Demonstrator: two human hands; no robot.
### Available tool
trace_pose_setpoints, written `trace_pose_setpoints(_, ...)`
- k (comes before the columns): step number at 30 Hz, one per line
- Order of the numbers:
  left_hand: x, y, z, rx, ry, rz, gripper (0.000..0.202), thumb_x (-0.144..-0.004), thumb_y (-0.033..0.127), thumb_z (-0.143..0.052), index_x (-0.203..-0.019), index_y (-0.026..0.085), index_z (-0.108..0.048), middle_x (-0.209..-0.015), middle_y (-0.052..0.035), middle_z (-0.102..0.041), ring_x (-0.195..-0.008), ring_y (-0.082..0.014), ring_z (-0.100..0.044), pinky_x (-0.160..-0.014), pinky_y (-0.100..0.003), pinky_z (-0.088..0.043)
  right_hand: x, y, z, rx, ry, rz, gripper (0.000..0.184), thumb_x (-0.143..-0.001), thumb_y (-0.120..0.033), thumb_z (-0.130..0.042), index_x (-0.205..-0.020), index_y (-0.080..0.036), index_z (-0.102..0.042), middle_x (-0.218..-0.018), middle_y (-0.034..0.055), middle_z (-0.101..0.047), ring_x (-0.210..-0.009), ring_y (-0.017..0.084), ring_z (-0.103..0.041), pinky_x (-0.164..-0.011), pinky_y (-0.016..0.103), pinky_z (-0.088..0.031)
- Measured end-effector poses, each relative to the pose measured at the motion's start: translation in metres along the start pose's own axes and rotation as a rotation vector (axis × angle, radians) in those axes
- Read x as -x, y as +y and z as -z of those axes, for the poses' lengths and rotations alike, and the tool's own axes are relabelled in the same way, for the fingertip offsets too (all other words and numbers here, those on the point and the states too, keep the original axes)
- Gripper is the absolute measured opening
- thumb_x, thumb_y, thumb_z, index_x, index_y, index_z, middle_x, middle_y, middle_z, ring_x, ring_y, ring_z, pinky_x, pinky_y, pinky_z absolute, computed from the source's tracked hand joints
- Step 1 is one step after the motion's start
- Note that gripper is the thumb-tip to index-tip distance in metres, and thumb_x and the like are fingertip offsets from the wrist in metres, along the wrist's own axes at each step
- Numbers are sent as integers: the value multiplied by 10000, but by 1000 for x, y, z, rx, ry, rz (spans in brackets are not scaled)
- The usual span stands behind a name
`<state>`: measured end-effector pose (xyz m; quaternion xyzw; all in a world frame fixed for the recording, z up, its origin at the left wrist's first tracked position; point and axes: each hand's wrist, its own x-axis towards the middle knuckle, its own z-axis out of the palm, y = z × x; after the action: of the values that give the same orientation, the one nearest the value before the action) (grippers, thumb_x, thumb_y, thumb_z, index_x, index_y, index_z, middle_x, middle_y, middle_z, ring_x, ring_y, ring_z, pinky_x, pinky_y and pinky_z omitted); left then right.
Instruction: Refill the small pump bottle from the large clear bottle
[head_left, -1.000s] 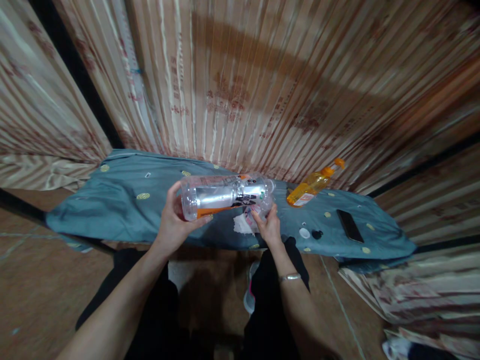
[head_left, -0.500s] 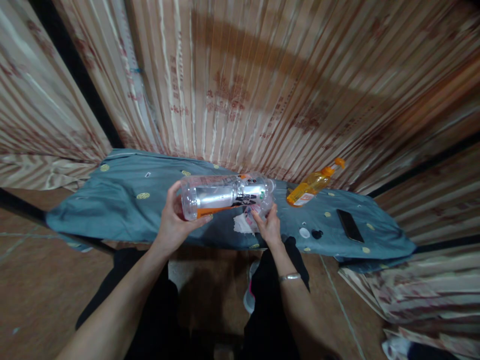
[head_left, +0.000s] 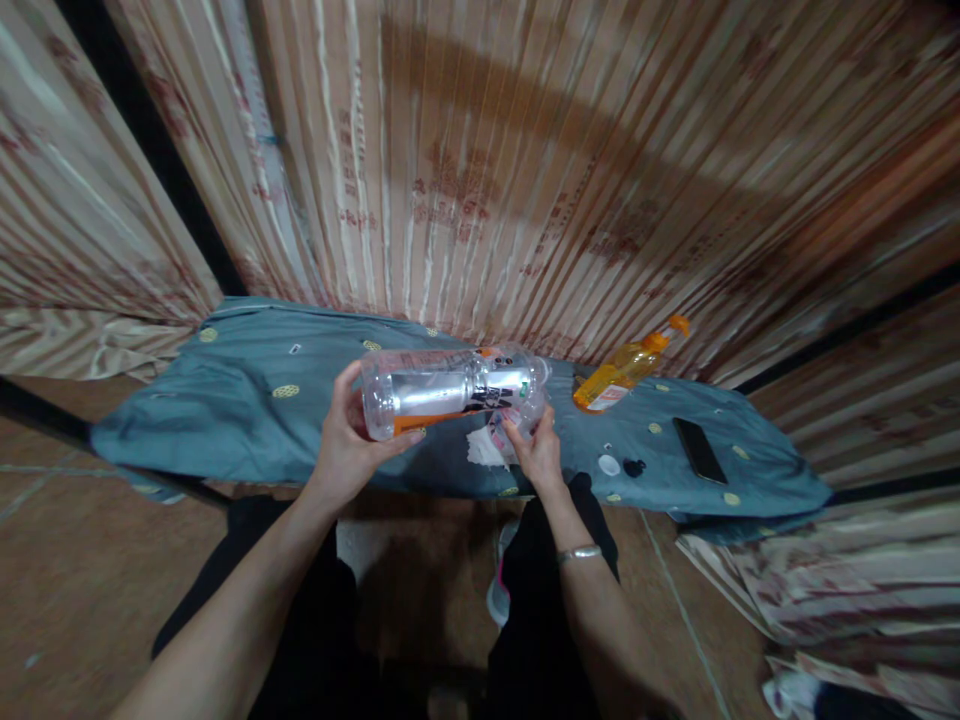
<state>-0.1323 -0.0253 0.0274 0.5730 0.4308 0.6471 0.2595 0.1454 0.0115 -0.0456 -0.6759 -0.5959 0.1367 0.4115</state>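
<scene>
A large clear plastic bottle with a silver and orange label lies sideways in the air above the cloth-covered surface. My left hand is wrapped round its base end, thumb along the near side. At the neck end, my right hand grips the bottle, its far fingers partly hidden behind the plastic. Below the bottle, close to my right hand, a torn white piece of paper rests on the cloth. To the right of that hand lie a white round cap and a small black round thing.
An orange pump bottle lies tilted on the blue-green cloth at the right. Farther right is a dark phone. Striped curtains hang behind, and black frame poles stand at the sides.
</scene>
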Motion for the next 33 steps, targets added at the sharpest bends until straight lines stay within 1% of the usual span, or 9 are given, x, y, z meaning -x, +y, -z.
trace_pose_setpoints(4,-1,1,-1,15,8,5,951,-507,439,-958,-1303,218,-487,-1139,-102,-677,-960,-255,-720,-784,-383,-638,0,-1,1,-5,-14,3,586,-793,-580,-635,-1210,-194,-493,-962,102,-730,-846,300,-718,-733,381,-556)
trace_pose_setpoints(8,-1,2,-1,21,13,6,962,-497,447,-961,-1298,209,-483,-1126,-100,-679,-950,-250,-723,-778,-369,-638,1,-2,2,-16,-20,-5,603,-788,-582,-634,-1219,-187,-488,-985,112,-726,-873,311,-717,-749,393,-554)
trace_pose_setpoints(17,0,-3,0,15,6,6,975,-500,411,-966,-1321,224,-476,-1169,-108,-668,-1056,-289,-698,-848,-416,-626,1,-4,3,-28,-32,-16,618,-795,-579,-628,-1243,-181,-474,-998,123,-725,-884,318,-709,-776,411,-552)
trace_pose_setpoints(24,0,-3,1,1,2,-16,961,-512,415,-962,-1322,210,-488,-1218,-124,-652,-1131,-315,-669,-917,-465,-599,1,-2,2,-18,-29,-5,612,-801,-575,-631,-1242,-178,-478,-980,117,-729,-858,311,-714,-751,394,-552)
trace_pose_setpoints(30,0,-7,2,-29,19,-40,978,-506,455,-960,-1328,213,-489,-1204,-124,-657,-1125,-319,-671,-897,-464,-608,1,-2,2,-29,-26,11,600,-813,-568,-633,-1244,-181,-480,-1004,126,-730,-880,315,-715,-784,415,-557)
trace_pose_setpoints(33,0,-7,1,-29,17,-57,970,-512,449,-960,-1330,216,-492,-1218,-129,-655,-1132,-319,-670,-899,-464,-608,1,-1,2,-24,-20,2,600,-809,-562,-642,-1242,-179,-483,-991,123,-732,-873,319,-714,-773,422,-560)
